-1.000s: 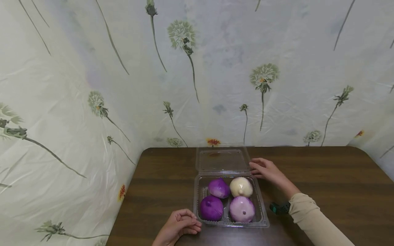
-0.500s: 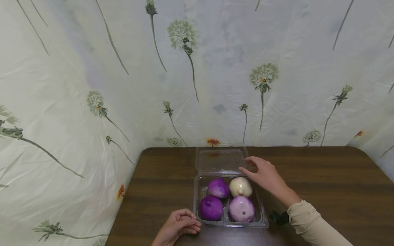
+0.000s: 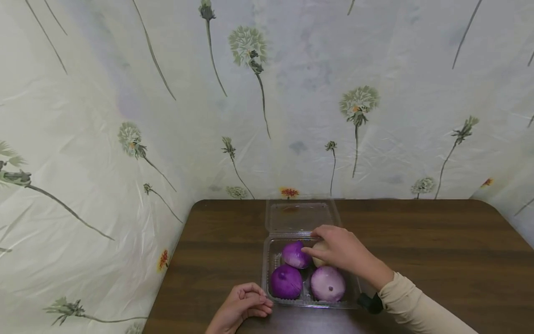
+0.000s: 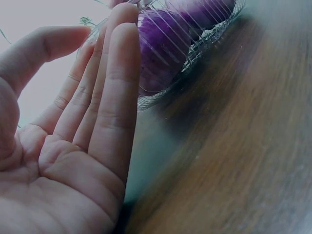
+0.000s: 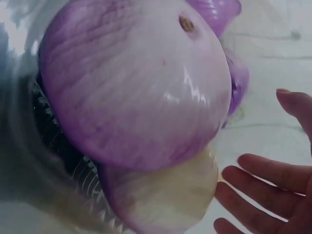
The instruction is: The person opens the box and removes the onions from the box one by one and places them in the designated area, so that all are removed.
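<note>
A clear plastic clamshell container stands on the wooden table with its lid folded back. Inside sit several onions: a dark purple onion at front left, a pale purple onion at front right, another purple onion behind, and a cream-white onion at back right. My right hand spreads over the cream-white onion, its fingers covering most of it in the head view. My left hand is at the container's front left corner, thumb and forefinger pinching the clear rim.
The dark wooden table reaches far to the right of the container. Behind and to the left hangs a pale sheet printed with dandelions. A small dark device sits at my right wrist.
My right hand has left the right side of the lid hinge and moved left and nearer, over the cream-white onion. The left hand and container have stayed in place.
</note>
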A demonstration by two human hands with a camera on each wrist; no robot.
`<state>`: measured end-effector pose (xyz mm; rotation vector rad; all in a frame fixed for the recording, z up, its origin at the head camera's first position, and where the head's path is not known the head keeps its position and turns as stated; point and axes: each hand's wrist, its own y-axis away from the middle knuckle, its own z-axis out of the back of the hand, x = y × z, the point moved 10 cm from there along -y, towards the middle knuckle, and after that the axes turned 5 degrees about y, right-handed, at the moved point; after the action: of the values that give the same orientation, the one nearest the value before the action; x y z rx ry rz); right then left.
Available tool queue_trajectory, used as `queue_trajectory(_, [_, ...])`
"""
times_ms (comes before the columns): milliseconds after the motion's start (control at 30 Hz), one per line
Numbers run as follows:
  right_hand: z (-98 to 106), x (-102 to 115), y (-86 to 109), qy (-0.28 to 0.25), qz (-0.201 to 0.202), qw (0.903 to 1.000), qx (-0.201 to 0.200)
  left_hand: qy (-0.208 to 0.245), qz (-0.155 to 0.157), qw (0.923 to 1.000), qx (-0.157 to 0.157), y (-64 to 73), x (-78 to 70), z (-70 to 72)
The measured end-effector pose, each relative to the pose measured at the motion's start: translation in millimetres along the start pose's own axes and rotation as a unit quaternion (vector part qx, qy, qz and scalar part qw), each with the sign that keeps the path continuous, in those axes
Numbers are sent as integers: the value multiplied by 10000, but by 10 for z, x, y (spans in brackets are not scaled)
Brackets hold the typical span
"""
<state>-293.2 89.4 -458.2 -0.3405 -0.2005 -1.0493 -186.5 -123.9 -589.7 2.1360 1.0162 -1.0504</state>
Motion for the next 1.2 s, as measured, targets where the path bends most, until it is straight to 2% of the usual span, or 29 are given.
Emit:
queue_trajectory(300, [-142,221,-62,794,461,9956,184,-55,55,9999,-101,-3,0,11])
queue_trajectory(400, [-205,228,-89,893,462,9946,269,-76,74,9999,-128,-7,0,12])
queue_trajectory(867, [-383,122,-158,733,-99,9943,764,-43,97,9999,-104,-17,-2,1])
queue_trajectory(1200, [-429,99,-170,475,-186,9939,975,-102,60,9999,-119,-10,1,7])
